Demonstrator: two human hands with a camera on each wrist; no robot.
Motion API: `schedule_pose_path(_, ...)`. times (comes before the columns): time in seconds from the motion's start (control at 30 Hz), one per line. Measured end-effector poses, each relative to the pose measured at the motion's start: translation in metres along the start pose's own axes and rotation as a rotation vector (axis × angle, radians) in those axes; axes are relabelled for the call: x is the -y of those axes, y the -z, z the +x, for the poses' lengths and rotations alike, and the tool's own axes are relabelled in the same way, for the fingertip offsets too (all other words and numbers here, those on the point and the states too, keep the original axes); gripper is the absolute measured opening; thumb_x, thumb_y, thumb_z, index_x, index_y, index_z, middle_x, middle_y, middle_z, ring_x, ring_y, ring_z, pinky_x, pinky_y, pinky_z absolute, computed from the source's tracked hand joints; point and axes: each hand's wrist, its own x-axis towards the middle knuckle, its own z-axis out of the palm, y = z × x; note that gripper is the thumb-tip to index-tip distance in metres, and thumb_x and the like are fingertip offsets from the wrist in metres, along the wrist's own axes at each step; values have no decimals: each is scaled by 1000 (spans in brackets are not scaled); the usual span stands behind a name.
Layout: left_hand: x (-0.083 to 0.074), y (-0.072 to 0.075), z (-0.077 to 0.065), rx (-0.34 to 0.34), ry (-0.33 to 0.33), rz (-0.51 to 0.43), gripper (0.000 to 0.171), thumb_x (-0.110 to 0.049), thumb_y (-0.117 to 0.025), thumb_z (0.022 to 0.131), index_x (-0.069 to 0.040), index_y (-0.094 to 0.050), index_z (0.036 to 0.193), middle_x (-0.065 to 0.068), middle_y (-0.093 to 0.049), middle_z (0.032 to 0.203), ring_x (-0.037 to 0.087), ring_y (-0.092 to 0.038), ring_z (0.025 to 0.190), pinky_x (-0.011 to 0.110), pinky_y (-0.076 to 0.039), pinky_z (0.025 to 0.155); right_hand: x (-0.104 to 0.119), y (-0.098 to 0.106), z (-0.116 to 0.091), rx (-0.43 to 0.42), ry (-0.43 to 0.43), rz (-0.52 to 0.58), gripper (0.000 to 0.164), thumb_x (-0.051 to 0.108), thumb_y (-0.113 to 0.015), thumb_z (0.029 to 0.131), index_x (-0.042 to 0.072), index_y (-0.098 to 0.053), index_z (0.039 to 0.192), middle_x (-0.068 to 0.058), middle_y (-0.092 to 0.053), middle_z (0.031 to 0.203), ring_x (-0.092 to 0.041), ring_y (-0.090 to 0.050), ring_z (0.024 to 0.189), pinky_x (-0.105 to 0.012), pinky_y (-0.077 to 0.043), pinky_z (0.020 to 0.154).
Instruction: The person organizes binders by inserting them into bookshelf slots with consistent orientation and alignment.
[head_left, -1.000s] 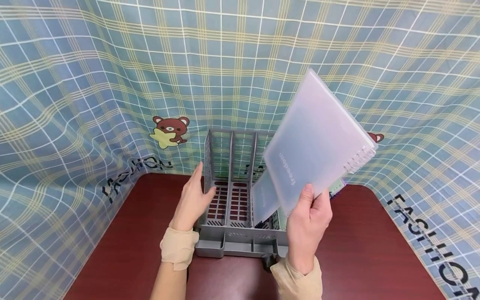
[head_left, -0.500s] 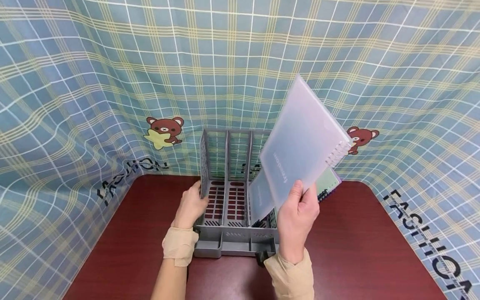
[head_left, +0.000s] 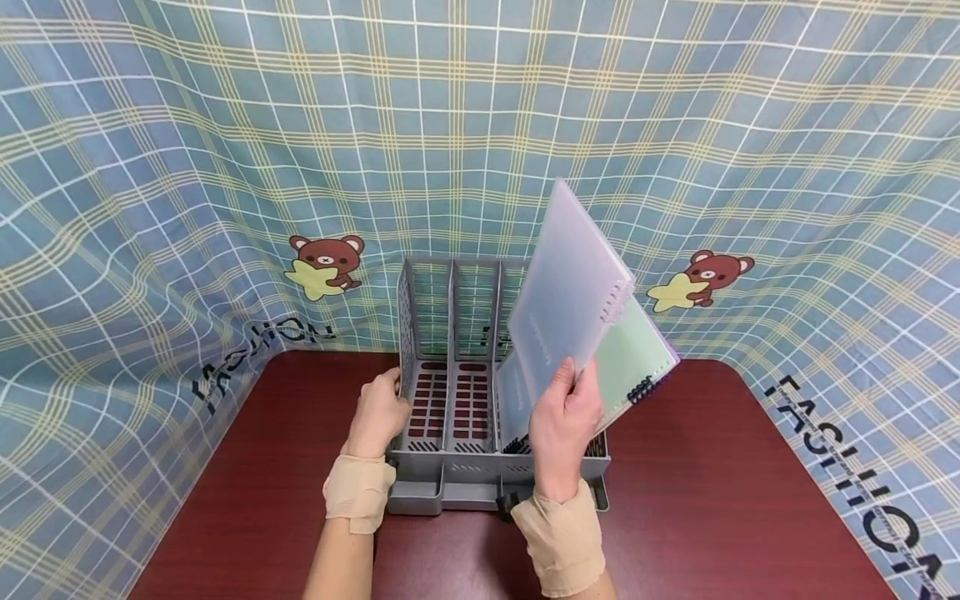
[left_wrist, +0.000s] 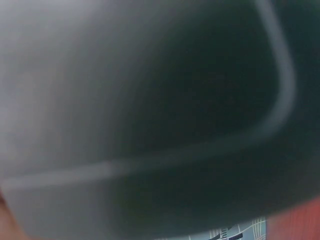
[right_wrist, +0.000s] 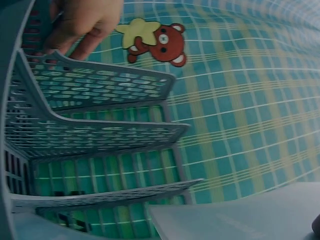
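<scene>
A grey file organizer (head_left: 472,468) with upright dividers stands on the table. My left hand (head_left: 375,418) grips its left side panel; in the right wrist view, fingers (right_wrist: 90,40) bend over that panel's edge. My right hand (head_left: 562,429) holds a translucent whitish spiral notebook (head_left: 566,267) by its lower part, thumb on the cover. This notebook is tilted above the organizer's right part, its coil at the upper right. Behind it, a bluish notebook (head_left: 512,400) leans in a compartment, and a green notebook (head_left: 633,346) with black coil sticks out at right. A blurred dark grey surface (left_wrist: 150,110) fills most of the left wrist view.
The dark red table (head_left: 697,483) extends around the organizer. A plaid curtain (head_left: 450,125) with printed bears hangs behind and at both sides. The two left compartments show bare slotted floors (head_left: 471,404). Small trays (head_left: 415,492) line the organizer's front.
My left hand has lowered from open beside the organizer to gripping its left panel. My right hand has carried the whitish notebook left and slightly down, exposing more of the green notebook.
</scene>
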Motion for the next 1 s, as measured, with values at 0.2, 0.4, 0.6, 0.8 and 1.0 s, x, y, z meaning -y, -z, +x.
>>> schedule_pose_path(0.2, 4, 0, -2, 23, 7, -4, 59, 6, -45, 86, 2, -48, 145, 23, -67, 112, 15, -30, 43, 30, -30, 42, -18, -11, -11, -6, 52, -36, 30, 24, -46, 104, 9, -67, 119, -10, -72, 110, -24, -67, 99, -53, -53, 76)
schedule_pose_path(0.4, 7, -2, -5, 5, -29, 3, 58, 7, -47, 84, 3, -52, 141, 22, -69, 106, 14, -31, 43, 29, -31, 42, -33, -19, -23, 15, 18, -104, 33, 27, -44, 105, 14, -64, 128, -14, -70, 117, -28, -67, 104, -55, -53, 80)
schedule_pose_path(0.6, 6, -3, -5, 22, -31, -6, 58, 7, -45, 85, 5, -49, 143, 25, -66, 115, 13, -30, 42, 29, -30, 42, -51, -30, -36, 41, -8, -145, 35, 28, -42, 105, 18, -61, 133, -17, -70, 116, -32, -67, 103, -56, -54, 79)
schedule_pose_path(0.8, 4, -2, -4, 30, -26, -13, 59, 6, -44, 86, 3, -47, 145, 21, -67, 96, 13, -26, 41, 29, -27, 40, -64, -39, -40, 43, 38, -139, 33, 21, -43, 105, 13, -61, 131, -18, -70, 114, -35, -67, 100, -57, -54, 78)
schedule_pose_path(1.0, 2, 0, -1, 17, -32, -2, 60, 6, -43, 85, 0, -49, 145, 13, -62, 83, 13, -25, 43, 29, -26, 42, -65, -41, -36, 36, 39, -140, 33, 22, -43, 105, 14, -61, 131, -17, -69, 115, -35, -67, 101, -57, -52, 79)
